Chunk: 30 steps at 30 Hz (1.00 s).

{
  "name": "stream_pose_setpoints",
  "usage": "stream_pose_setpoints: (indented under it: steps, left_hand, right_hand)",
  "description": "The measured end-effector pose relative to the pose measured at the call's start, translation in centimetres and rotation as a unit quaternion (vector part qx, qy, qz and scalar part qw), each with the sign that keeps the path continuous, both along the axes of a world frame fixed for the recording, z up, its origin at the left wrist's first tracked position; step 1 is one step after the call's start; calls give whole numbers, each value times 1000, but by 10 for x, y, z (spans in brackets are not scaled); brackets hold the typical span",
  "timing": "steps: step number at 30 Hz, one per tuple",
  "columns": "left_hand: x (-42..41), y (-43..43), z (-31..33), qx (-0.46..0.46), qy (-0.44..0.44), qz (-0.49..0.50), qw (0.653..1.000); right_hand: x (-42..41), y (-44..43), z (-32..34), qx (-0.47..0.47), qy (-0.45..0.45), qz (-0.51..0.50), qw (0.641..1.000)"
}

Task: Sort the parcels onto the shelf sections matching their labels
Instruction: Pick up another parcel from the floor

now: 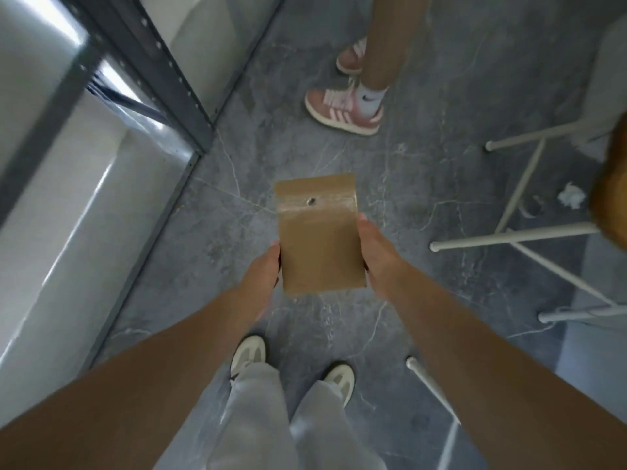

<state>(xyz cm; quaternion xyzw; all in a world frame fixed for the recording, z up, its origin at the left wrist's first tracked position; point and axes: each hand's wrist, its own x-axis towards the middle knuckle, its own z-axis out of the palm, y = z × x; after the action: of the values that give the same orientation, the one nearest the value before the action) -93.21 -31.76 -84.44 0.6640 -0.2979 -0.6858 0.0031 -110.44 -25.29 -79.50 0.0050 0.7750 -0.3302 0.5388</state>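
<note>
Over the floor [424,171], right of the shelf [163,69], gripping one brown parcel [320,245] by its side edges with left hand [263,269] and right hand [375,249]; not yet shelved, label unseen, sorting seemingly unfinished.

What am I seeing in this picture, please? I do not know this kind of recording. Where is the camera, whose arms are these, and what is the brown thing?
There is no machine here. The one picture comes from a camera worn on a person's head, looking down, so the two arms are that person's own. The left hand and the right hand hold a flat brown parcel by its side edges, above the grey floor. No label shows on this face. The metal shelf stands at the left. Ahead stand another person's pink shoes; white stool legs and a crumpled paper are at the right.
</note>
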Motion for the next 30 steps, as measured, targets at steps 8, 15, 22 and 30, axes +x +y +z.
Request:
stream_pose_setpoints:
  steps: [8, 15, 22, 30]
  left_hand:
    - [35, -9, 184, -113, -17, 23, 993]
    - [103, 12, 247, -178, 18, 71, 981]
    - [115, 45, 440, -236, 104, 154, 954]
    - [188, 79, 494, -262, 133, 224, 929]
  right_hand:
    - [29, -2, 210, -28, 5, 27, 999]
    - [72, 15, 337, -86, 7, 69, 994]
    - [103, 25, 438, -182, 47, 119, 975]
    - [162, 49, 495, -272, 91, 226, 931]
